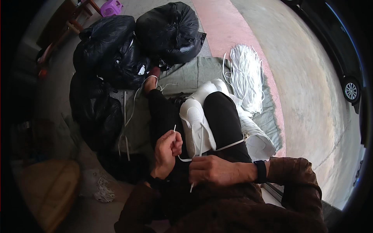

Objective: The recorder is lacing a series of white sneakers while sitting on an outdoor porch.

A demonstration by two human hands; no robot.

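Taking the white shoe (193,123) on the person's lap as the landmark: behind it and to its left stand big black bags (128,50), heaped together at the far edge of a grey-green mat (194,73); the mat spreads under the person's black-trousered legs, on a concrete floor (311,97); beyond the shoe to its right, a thick bundle of white laces (246,75) lies on the mat; just right of the shoe, past the raised knee, more white shoes (258,138) lie in a small pile; far behind the bags, a small purple stool (111,7) shows at the top edge.

The shoe rests sole-side away, between the thighs; a white lace (229,145) runs from its eyelets toward both hands. The left hand (168,149), just left of the shoe, is closed with finger and thumb pinching one lace end, the tip sticking up; the right hand (211,170), just below the shoe, is closed in a fist on the other lace end, whose tip pokes out underneath.

By my judgement the step in hand is lacing the shoe, with both ends drawn out and held taut; the next move seems to call for aiming one tip at the next free eyelet, keeping the other end tight so the lace does not slip back; which eyelets are already filled I cannot tell.
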